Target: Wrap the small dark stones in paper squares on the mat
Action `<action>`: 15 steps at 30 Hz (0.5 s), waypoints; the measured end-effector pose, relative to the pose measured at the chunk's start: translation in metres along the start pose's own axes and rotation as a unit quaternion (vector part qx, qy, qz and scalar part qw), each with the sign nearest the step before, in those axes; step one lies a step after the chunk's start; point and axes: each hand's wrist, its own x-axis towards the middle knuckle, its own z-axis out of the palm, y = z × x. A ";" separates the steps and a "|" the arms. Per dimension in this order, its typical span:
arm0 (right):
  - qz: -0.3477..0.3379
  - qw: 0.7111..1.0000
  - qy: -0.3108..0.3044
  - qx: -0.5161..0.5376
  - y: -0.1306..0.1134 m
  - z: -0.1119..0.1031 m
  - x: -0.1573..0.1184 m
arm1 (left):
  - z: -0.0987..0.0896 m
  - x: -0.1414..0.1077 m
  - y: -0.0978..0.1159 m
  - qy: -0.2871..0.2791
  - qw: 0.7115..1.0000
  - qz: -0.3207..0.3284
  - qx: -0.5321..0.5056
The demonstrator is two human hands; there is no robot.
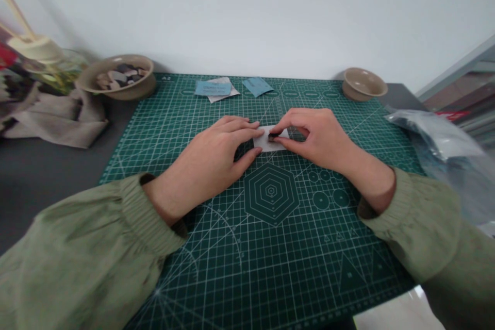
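Note:
A small white piece of paper (264, 143) lies on the green cutting mat (216, 278). On its left edge rest the fingertips of my left hand (218, 152), fingers stretched out and thumb apart. Between the thumb and forefinger of my right hand (319, 136) is a small dark stone (271, 137), pinched over the middle of the paper. Whether the stone touches the paper I cannot tell. Part of the paper's right side is hidden by the right fingers.
Several stones fill a brown bowl (149, 82) at the back left; a smaller bowl (361, 94) stands back right. Blue packets (257, 85) lie along the mat's far side. A clear plastic bag (444, 149) is at right. A reed diffuser (36, 49) and cloth (62, 118) sit left.

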 end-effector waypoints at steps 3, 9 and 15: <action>-0.001 1.000 -0.007 -0.006 0.000 -0.001 0.000 | 0.000 0.000 -0.002 0.006 1.000 0.002 -0.013; 0.000 1.000 -0.002 0.001 -0.003 0.001 0.002 | 0.000 0.001 -0.003 0.012 1.000 -0.006 -0.011; -0.006 1.000 0.003 -0.020 -0.003 0.001 -0.001 | 0.000 0.001 -0.001 0.015 1.000 -0.006 -0.015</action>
